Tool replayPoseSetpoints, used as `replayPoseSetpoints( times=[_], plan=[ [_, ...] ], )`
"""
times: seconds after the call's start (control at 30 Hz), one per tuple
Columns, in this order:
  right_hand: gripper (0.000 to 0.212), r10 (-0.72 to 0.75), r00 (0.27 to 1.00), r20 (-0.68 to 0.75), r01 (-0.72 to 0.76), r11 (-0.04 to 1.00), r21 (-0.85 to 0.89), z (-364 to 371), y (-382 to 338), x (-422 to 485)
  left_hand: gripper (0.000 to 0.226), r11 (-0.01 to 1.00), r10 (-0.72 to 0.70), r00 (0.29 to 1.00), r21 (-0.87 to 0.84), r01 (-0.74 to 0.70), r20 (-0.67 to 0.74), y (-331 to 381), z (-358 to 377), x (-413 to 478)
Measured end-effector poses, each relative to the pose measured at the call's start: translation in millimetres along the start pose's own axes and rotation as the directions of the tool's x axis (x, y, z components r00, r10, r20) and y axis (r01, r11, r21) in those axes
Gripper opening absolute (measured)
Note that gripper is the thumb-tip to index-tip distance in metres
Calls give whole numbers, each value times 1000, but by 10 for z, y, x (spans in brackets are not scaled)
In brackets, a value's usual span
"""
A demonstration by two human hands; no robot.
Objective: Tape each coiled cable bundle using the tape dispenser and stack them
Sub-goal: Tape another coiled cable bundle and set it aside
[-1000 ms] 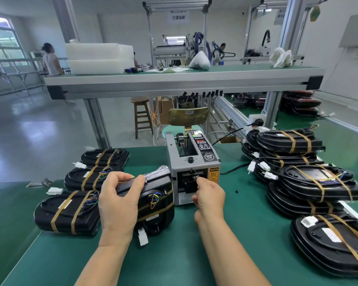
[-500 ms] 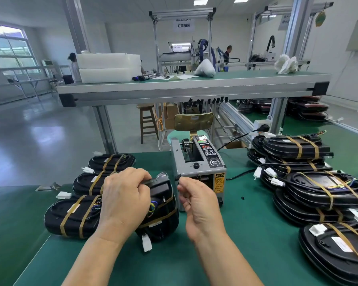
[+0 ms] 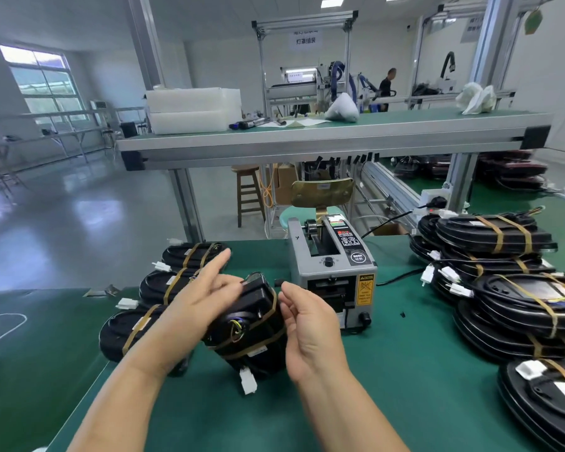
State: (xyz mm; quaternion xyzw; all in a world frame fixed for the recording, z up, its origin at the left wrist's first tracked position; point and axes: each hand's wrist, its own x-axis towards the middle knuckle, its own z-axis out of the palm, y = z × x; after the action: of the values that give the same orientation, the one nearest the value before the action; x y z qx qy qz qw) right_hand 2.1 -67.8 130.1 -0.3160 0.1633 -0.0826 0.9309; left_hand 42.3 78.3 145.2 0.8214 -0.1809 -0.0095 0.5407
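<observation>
Closest to me, both forearms reach in over the green desk [image 3: 388, 370]. My left grip [image 3: 199, 305] is released, fingers straight and fanned, forefinger pointing up and away, the palm side lying against the upper left of the cable bundle [image 3: 258, 324]. My right grip [image 3: 310, 327] is released too, palm turned inward, fingers loosely bent, just beside the bundle's right flank; I cannot tell whether it touches.

The bundle stands between the two grips, tilted on the desk, not lying flat. It is a black coil with a boxy black block at the top. Two brownish tape bands [image 3: 252, 349] cross it, a loop of yellow and green wire shows in the middle, and a white connector [image 3: 248, 381] hangs at its bottom edge.

Just behind it and a little right sits the tape dispenser [image 3: 327, 272]: grey housing, black knob, black control panel, yellow caution label beside the mouth.

To the left, a row of taped bundles [image 3: 128, 334] lies flat, running away from me. To the right, piles of taped bundles [image 3: 516, 308] sit stacked, white plugs sticking out.

Farther off, a chair back [image 3: 322, 192] and a wooden stool [image 3: 248, 194] stand under the upper shelf [image 3: 307, 141], which carries white foam blocks [image 3: 190, 109].
</observation>
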Motion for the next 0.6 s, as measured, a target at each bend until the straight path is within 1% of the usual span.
replayPoseSetpoints(
  times=[0.03, 0.07, 0.13, 0.17, 0.2, 0.27, 0.3, 0.37, 0.47, 0.53, 0.6],
  plan=[
    [17, 2, 1000, -9, -2, 1000, -4, 12, 15, 14, 51, 1000, -19, 1000, -21, 19, 21, -7, -37, 8],
    [16, 6, 1000, -15, -6, 1000, -11, 26, 29, 24, 48, 1000, -21, 999, 12, 20, 45, -21, -63, 11],
    [15, 14, 1000, -20, -14, 1000, -25, 56, 79, 41, 54, 985, 20, 997, 171, -31, 71, -68, -62, 13],
    [14, 16, 1000, -26, -17, 999, -37, 69, 120, 51, 55, 969, 43, 998, 242, -54, 49, -83, -42, 4],
    [13, 18, 999, -31, -20, 998, -58, 78, 158, 50, 52, 958, 73, 997, 279, -71, 1, -97, -20, -3],
    [15, 17, 999, -30, -20, 995, -100, 69, 234, 65, 40, 953, 159, 982, 275, -126, -101, -148, 19, -7],
    [20, 5, 1000, -24, -8, 993, -117, 57, 261, 75, 36, 960, 181, 976, 236, -148, -125, -185, 44, -9],
    [29, -57, 997, -45, 49, 985, -167, 33, 275, 75, 35, 982, 182, 975, 76, -173, -126, -282, 132, -34],
    [36, -253, 962, -99, 221, 941, -256, 3, 211, 31, 40, 967, 88, 990, -229, -112, -113, -491, 379, -92],
    [31, -383, 919, -97, 324, 870, -371, -78, 170, 14, 44, 916, 18, 995, -397, -58, -103, -615, 588, -123],
    [25, -503, 860, -84, 394, 760, -518, -227, 166, 35, 44, 860, -22, 996, -509, -27, -90, -677, 781, -142]
  ],
)
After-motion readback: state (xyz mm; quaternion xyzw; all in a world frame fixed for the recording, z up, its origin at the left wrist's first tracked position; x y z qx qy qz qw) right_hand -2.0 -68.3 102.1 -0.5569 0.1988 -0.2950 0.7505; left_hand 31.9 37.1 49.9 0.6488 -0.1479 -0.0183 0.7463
